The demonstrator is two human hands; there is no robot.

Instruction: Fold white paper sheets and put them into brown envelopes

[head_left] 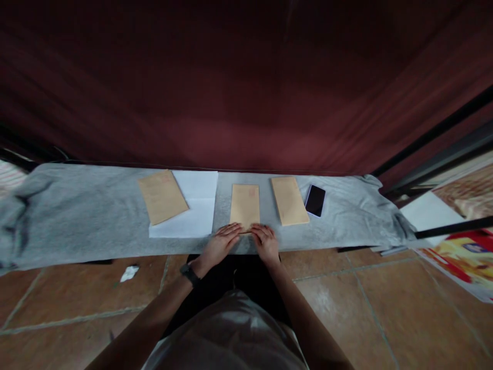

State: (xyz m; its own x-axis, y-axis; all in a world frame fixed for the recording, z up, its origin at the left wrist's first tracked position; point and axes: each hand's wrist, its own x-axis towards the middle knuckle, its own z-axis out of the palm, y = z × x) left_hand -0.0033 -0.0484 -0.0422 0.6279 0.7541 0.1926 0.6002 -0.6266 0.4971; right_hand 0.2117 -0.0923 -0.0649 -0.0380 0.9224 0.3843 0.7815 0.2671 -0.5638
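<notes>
A tan paper envelope (245, 203) with a small red printed mark near its far right corner lies in front of me on the grey cloth. My left hand (223, 240) is closed on the left part of its near edge, fingers pressed together. On the right part of that edge my right hand (265, 241) grips in the same way, fingertips bent onto the paper. The near edge looks folded or slightly raised between the hands. My thumbs are mostly hidden. A dark watch (190, 275) is on my left wrist.
Left, a tan envelope (162, 198) overlaps white paper sheets (198, 210). Right, a neat stack of tan envelopes (290, 201) lies beside a phone (315, 200). The grey cloth (96, 216) covers a narrow table against a dark red curtain (246, 103). A white scrap (129, 273) is on the tiled floor.
</notes>
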